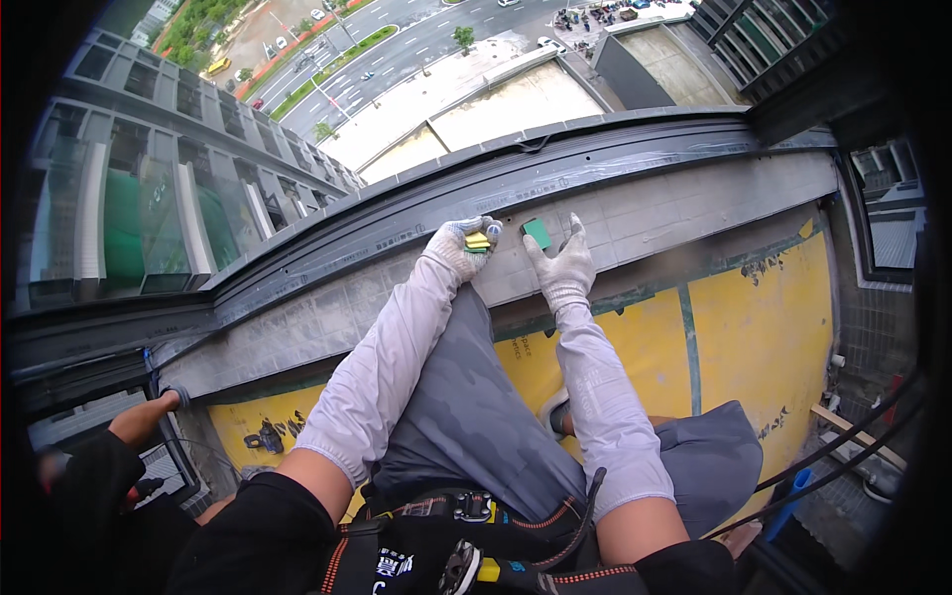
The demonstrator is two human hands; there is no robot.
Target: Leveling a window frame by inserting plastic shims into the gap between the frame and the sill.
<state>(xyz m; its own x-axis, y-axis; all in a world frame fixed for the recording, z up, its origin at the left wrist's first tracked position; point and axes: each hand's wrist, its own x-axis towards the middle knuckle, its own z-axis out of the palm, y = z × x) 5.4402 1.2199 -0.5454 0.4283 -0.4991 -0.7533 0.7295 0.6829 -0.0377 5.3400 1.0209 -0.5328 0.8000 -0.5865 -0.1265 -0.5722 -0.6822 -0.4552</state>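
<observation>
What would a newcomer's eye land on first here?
Probably the multi-lane road far below, at the top. Then, near the centre, the gloved left hand holding small yellow-and-green pieces, with a green piece by the gloved right hand. Lower down spreads a bright yellow surface.

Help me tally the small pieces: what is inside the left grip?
Inside the left grip, small yellow pieces show, with some green along them. Gloved fingers cover the rest, so no total can be told.
</observation>
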